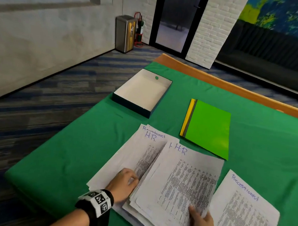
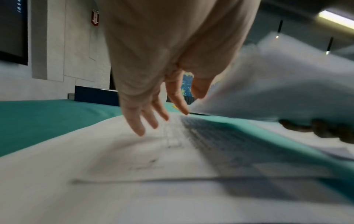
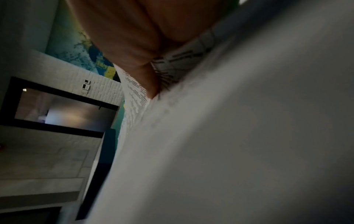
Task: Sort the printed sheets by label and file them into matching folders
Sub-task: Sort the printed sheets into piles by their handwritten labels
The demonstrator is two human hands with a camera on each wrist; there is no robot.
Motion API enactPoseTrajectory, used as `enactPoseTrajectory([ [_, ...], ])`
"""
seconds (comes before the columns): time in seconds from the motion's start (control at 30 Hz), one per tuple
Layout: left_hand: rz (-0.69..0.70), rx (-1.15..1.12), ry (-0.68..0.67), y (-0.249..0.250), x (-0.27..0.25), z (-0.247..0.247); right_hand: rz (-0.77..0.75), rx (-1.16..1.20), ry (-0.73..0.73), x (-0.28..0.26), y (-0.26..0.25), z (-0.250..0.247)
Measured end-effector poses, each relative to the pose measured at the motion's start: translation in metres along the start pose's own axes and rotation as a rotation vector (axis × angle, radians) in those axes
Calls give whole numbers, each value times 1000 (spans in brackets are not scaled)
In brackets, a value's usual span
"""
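Observation:
A loose pile of printed sheets (image 1: 133, 158) lies on the green cloth, the top one marked "H.R." over one marked "Receptionist". My left hand (image 1: 129, 179) rests on this pile with straight, spread fingers (image 2: 151, 119). My right hand (image 1: 199, 217) pinches a raised bundle of sheets (image 1: 183, 180) marked "H.R.", thumb on top, fingers underneath; in the right wrist view the thumb (image 3: 149, 78) presses on printed text. A single "Receptionist" sheet (image 1: 244, 213) lies flat to the right. Stacked folders (image 1: 208, 127), green on top of grey and yellow, lie further back.
An open, empty box (image 1: 143, 92) with dark sides stands at the table's far left. The wooden table edge (image 1: 238, 88) runs along the back. Bare green cloth (image 1: 58, 158) lies left of the papers. A metal bin (image 1: 125, 33) stands on the floor by the wall.

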State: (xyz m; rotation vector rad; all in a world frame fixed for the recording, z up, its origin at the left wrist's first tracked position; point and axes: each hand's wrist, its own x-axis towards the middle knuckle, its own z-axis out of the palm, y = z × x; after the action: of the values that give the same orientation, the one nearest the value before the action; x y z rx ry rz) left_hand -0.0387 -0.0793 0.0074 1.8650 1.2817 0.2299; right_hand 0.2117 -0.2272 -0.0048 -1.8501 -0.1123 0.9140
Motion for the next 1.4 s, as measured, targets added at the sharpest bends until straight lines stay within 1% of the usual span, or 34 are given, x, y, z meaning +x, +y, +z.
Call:
enactPoseTrajectory([
  [0.1, -93, 167, 109, -17, 13, 0, -96, -173, 32, 3, 15, -12],
  [0.2, -189, 267, 142, -20, 18, 1, -107, -224, 37, 4, 29, -20],
  [0.27, -224, 271, 149, -17, 22, 0, -103, -231, 47, 2, 31, -24],
  [0.43, -312, 169, 141, -8, 29, -4, -103, -217, 51, 0, 37, -25],
  [0.6, -295, 129, 149, -4, 25, -1, -131, -184, 51, 1, 40, -24],
  [0.7, -305, 60, 193, -2, 21, -2, -117, -170, 51, 4, 43, -25],
  [0.8, -231, -90, 247, -1, 16, -1, -96, -178, 46, 10, 49, -25],
  [0.83, -220, -106, 233, -3, 15, 1, -89, -183, 47, 11, 50, -25],
  [0.9, -177, -73, 218, -4, 10, 4, -80, -186, 51, 13, 51, -26],
  [0.97, -131, -33, 244, -3, 6, 4, -85, -200, 55, 14, 51, -27],
  [1.0, -119, -22, 279, -3, 6, 5, -85, -208, 57, 14, 50, -27],
  [1.17, -214, -88, 342, -2, 8, -3, -77, -213, 55, 14, 51, -27],
  [1.23, -241, -140, 344, -4, 9, -5, -81, -215, 61, 14, 51, -27],
  [1.4, -359, -89, 257, -17, 11, -7, -106, -230, 73, 12, 50, -27],
])
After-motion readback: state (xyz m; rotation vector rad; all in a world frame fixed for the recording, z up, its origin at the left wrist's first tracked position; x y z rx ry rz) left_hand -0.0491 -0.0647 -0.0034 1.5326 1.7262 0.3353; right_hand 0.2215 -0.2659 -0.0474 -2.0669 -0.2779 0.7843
